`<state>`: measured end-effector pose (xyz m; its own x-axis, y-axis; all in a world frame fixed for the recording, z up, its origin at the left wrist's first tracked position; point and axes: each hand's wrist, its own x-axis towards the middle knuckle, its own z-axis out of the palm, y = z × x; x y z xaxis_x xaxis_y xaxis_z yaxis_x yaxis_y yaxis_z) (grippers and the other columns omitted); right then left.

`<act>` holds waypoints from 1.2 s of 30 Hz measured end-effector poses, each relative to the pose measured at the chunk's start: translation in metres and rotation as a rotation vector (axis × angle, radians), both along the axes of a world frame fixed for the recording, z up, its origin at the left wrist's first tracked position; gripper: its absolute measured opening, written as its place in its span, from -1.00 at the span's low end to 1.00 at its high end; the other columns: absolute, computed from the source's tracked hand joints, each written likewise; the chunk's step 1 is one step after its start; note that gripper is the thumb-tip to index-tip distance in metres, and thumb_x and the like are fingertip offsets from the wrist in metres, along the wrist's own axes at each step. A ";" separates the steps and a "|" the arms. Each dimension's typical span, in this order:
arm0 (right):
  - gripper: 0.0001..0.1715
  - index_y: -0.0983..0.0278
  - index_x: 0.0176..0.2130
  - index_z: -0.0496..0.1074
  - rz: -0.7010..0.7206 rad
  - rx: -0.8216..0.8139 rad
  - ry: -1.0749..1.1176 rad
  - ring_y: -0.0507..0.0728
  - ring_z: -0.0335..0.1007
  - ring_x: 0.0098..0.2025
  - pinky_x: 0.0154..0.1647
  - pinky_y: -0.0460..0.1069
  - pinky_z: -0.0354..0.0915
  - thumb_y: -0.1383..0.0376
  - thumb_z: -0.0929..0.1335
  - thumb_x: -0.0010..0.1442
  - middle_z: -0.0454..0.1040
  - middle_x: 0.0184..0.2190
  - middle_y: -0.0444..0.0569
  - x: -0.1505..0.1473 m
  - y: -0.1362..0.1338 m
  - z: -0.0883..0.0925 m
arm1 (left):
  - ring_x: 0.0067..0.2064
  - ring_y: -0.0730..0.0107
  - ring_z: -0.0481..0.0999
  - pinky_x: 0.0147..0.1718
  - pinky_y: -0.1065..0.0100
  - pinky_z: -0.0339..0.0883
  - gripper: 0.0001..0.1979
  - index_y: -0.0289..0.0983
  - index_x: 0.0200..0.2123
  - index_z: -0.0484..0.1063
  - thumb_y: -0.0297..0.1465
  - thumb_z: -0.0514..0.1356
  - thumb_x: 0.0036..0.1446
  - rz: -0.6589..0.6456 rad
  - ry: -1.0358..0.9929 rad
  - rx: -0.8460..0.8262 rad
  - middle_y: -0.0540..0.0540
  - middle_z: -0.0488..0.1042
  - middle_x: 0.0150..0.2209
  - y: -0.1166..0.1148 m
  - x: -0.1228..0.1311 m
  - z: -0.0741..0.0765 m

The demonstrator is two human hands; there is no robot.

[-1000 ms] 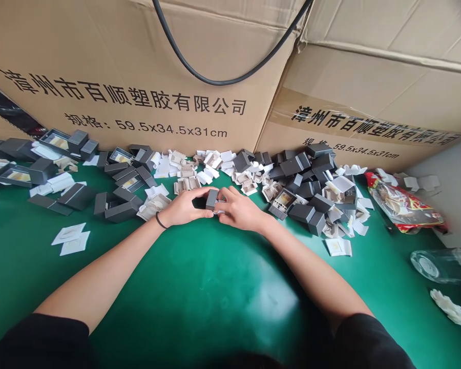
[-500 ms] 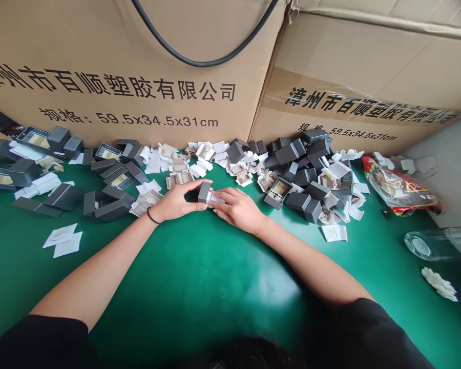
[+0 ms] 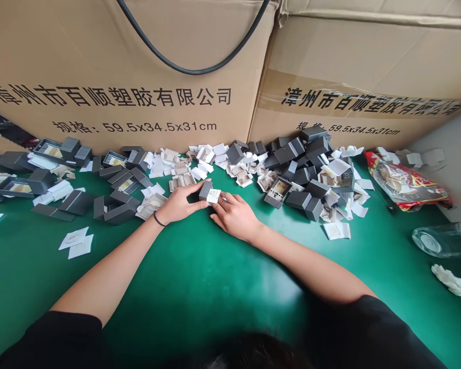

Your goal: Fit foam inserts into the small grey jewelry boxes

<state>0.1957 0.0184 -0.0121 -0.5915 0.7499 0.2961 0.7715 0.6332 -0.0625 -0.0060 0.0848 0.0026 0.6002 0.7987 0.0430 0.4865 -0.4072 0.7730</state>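
A small black box (image 3: 205, 190) sits between the thumb and fingers of my left hand (image 3: 180, 204), which is closed on it. From the box's right side sticks out a white card insert (image 3: 214, 196) with faint printing. The fingertips of my right hand (image 3: 235, 215) pinch the insert's right edge, their tips partly hidden. Folded card pieces (image 3: 152, 201) lie just behind my left wrist. To the right of my right hand, an opened black box (image 3: 278, 191) shows a patterned inside.
Black boxes and white papers are heaped on the right (image 3: 307, 154); more boxes (image 3: 117, 207) lie left. Two white cards (image 3: 77, 242) rest at the left front. Large cartons (image 3: 138, 46) stand behind the green table (image 3: 184, 287). A red snack bag (image 3: 407, 182) and glass (image 3: 432, 242) are at right.
My right fingers have shifted slightly right and now uncover the printed face of the white insert. The left hand still holds the box. The camera view has shifted a little to the left.
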 end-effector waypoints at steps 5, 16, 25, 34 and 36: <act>-0.58 0.32 -0.27 0.43 0.034 0.020 0.070 0.17 0.23 -0.20 -0.19 0.08 0.16 0.20 0.11 0.34 0.47 -0.30 0.08 0.006 0.008 0.005 | 0.20 0.04 0.25 0.15 0.22 0.16 -0.23 -0.33 0.23 0.15 0.00 0.13 0.05 -0.050 -0.013 -0.062 -0.18 0.26 0.20 -0.002 0.002 0.003; -0.64 0.27 -0.41 0.40 -0.080 0.051 0.376 0.06 0.22 -0.36 -0.35 -0.07 0.13 0.22 0.17 0.31 0.41 -0.43 -0.04 0.011 0.004 0.009 | -0.08 0.20 0.45 -0.17 0.29 0.38 -0.53 -0.29 0.09 0.30 -0.20 0.13 0.16 0.072 -0.597 -0.676 -0.20 0.44 -0.03 -0.026 0.030 -0.010; -0.64 0.22 -0.08 0.48 -0.154 0.065 0.257 0.05 0.27 -0.42 -0.47 -0.06 0.06 0.22 0.18 0.30 0.45 -0.50 -0.07 0.019 0.009 -0.001 | -0.30 0.42 0.44 -0.32 0.37 0.39 -0.59 -0.21 0.07 0.30 -0.23 0.14 0.17 0.085 -0.648 -0.781 -0.07 0.44 -0.24 -0.019 0.027 -0.014; -0.63 0.18 -0.02 0.45 -0.114 0.018 0.281 0.04 0.31 -0.43 -0.49 -0.09 0.08 0.29 0.17 0.28 0.47 -0.51 -0.08 0.018 0.009 -0.003 | -0.24 0.35 0.44 -0.35 0.41 0.36 -0.55 -0.25 -0.02 0.30 -0.21 0.25 0.04 0.111 -0.656 -0.627 -0.12 0.43 -0.16 -0.024 0.030 -0.006; -0.63 0.24 -0.13 0.49 -0.112 0.005 0.435 0.04 0.33 -0.43 -0.43 -0.09 0.16 0.34 0.16 0.25 0.49 -0.48 -0.07 0.015 0.008 -0.002 | -0.23 0.34 0.45 -0.34 0.41 0.36 -0.58 -0.26 -0.05 0.31 -0.19 0.22 0.07 0.178 -0.638 -0.537 -0.12 0.44 -0.16 -0.025 0.032 -0.008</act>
<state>0.2111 0.0260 -0.0143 -0.3264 0.8004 0.5028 0.7380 0.5481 -0.3936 0.0265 0.0603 -0.0056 0.4533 0.8877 -0.0808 -0.0862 0.1339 0.9872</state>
